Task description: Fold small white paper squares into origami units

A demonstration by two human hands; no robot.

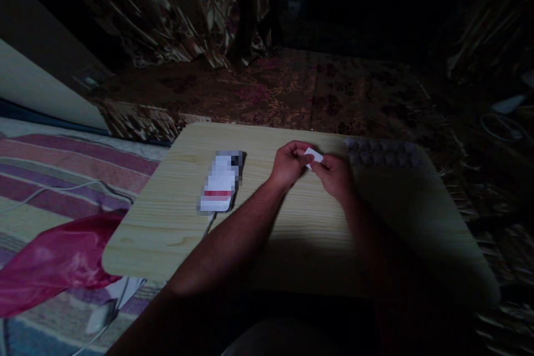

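Note:
Both my hands meet over the middle of a pale wooden lap table (175, 233). My left hand (290, 164) and my right hand (334, 175) are closed in pinches on a small white piece of paper (312, 157), held between them just above the tabletop. A phone (221, 181) lies flat on the table to the left of my left hand, with a cable running from its near end off the table's front edge.
A blister-like tray of small round bumps (381, 153) lies at the table's far right edge. A red plastic bag (54, 258) and white cables (50, 192) lie on the striped mat at left. Patterned fabric (292, 89) and curtains lie beyond the table.

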